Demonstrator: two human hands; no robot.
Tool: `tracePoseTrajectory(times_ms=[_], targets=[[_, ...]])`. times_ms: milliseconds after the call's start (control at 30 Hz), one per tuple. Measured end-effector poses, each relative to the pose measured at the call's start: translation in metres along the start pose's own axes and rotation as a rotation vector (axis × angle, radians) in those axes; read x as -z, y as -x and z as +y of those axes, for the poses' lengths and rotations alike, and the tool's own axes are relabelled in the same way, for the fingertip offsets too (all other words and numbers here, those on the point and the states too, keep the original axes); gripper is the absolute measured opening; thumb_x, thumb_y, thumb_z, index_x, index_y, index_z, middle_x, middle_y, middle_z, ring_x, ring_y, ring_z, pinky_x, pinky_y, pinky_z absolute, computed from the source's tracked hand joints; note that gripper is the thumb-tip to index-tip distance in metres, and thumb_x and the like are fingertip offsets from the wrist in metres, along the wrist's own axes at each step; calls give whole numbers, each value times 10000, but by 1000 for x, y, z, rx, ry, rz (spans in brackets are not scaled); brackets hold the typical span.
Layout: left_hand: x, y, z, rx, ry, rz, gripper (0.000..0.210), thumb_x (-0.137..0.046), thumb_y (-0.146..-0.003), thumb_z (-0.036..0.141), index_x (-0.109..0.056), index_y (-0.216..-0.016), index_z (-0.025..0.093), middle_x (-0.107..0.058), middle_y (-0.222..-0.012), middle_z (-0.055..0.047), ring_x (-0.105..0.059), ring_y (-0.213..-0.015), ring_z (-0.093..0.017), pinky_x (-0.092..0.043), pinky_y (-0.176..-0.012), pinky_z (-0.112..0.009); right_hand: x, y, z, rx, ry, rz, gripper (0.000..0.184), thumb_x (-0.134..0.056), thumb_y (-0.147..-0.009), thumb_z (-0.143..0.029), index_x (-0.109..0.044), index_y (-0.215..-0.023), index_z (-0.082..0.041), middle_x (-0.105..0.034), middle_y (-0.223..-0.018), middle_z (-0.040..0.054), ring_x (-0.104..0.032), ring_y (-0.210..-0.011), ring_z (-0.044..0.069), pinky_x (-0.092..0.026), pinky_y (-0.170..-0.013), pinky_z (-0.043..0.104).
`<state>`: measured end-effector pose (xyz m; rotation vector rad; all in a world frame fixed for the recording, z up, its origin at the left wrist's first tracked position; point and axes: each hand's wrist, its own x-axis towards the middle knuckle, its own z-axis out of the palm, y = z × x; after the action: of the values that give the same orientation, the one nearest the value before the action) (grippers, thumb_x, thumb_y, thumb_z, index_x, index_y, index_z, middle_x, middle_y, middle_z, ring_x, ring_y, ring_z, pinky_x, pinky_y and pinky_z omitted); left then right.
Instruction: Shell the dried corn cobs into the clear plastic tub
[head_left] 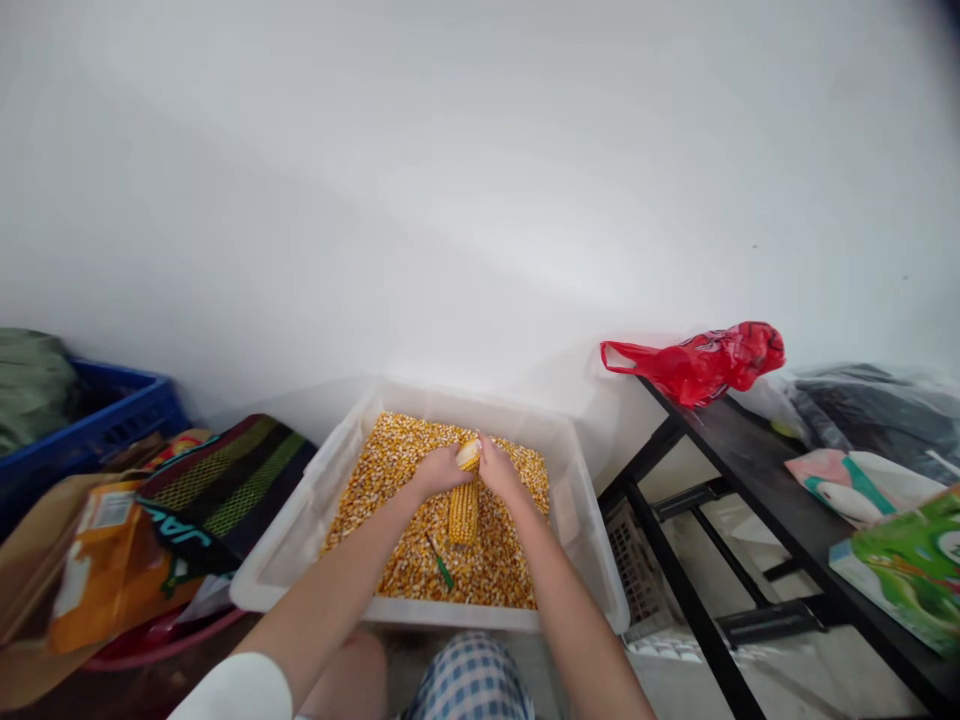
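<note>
My left hand is wrapped round a corn cob just above a bin of loose kernels. Part of that cob shows pale and bare, with yellow kernels on the rest. From the other side, my right hand grips the same cob, its fingers closed near the upper end. Directly below the hands, a full yellow ear of corn lies on the kernels. A thin tool with a green handle rests on them nearby. The white plastic bin holds all of this.
A black-framed table stands to the right, bearing a red plastic bag and a green package. At left are a blue crate, a striped mesh bag and an orange package. A white wall rises behind the bin.
</note>
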<state>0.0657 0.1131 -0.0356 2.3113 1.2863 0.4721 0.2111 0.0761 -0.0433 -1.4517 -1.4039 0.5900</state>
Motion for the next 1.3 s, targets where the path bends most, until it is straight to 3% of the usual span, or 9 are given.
tracePoseTrajectory(times_ms=[133, 300, 467, 600, 800, 900, 1033, 1167, 1300], targets=[[2, -2, 1, -2, 62, -5, 444, -583, -592, 452, -565, -926, 160, -634, -848, -82, -586, -755, -217, -391, -650, -261, 9, -6, 4, -37, -80, 108, 291, -521, -727, -241, -584, -1011, -241, -628, -842, 37, -556, -825, 188, -377, -817, 310], [5, -3, 7, 10, 89, 33, 508, -592, -585, 483, -543, -977, 163, -630, -876, -89, -586, -796, -230, -394, -684, -270, 19, -12, -4, -178, -208, 187, 334, -459, -765, -420, -571, -1016, -231, -615, -766, 8, -558, -650, 146, -441, -640, 273], [5, -1, 6, 24, 23, 36, 500, -572, -601, 497, -534, -982, 174, -634, -856, -101, -595, -794, -256, -395, -641, -279, 12, -7, -11, -73, -175, -18, 355, -641, -632, -353, -616, -960, -219, -625, -938, 24, -555, -781, 152, -433, -753, 286], [4, 0, 5, 40, -8, 38, 482, -570, -609, 476, -531, -983, 175, -636, -865, -112, -596, -814, -260, -398, -656, -282, 7, -7, -5, -40, -83, 4, 351, -631, -649, -332, -613, -983, -223, -621, -982, 35, -542, -871, 173, -393, -846, 331], [2, -3, 4, 31, -23, 23, 494, -565, -610, 486, -523, -985, 166, -635, -862, -117, -598, -807, -263, -406, -656, -287, 7, -10, -1, -40, -40, 1, 294, -494, -764, -385, -612, -972, -214, -630, -957, 52, -553, -866, 180, -393, -849, 347], [2, -2, 5, 15, -30, 36, 476, -548, -631, 481, -509, -985, 166, -634, -868, -107, -601, -807, -247, -412, -659, -279, 6, -7, -8, 16, 49, 24, 334, -505, -757, -404, -577, -1015, -206, -603, -1005, 64, -539, -909, 188, -390, -858, 351], [2, -2, 6, -6, -50, 58, 446, -526, -658, 442, -472, -988, 146, -632, -856, -111, -606, -788, -241, -420, -629, -277, 4, 0, -25, 234, 239, 98, 372, -561, -721, -394, -513, -1029, -192, -530, -1035, 75, -483, -986, 188, -375, -884, 338], [4, -4, 5, -14, 14, 19, 477, -531, -666, 421, -420, -1022, 123, -628, -863, -115, -610, -773, -230, -426, -601, -266, 6, 5, -38, 354, 466, 83, 203, -540, -745, -343, -505, -872, -189, -474, -1019, 77, -445, -997, 188, -368, -874, 337], [10, -3, 7, -17, -83, 91, 381, -468, -731, 404, -426, -988, 127, -611, -891, -130, -601, -816, -229, -433, -664, -285, 9, 9, -45, 392, 691, 17, 132, -493, -778, -310, -513, -745, -184, -432, -1072, 91, -385, -1050, 211, -328, -893, 352]])
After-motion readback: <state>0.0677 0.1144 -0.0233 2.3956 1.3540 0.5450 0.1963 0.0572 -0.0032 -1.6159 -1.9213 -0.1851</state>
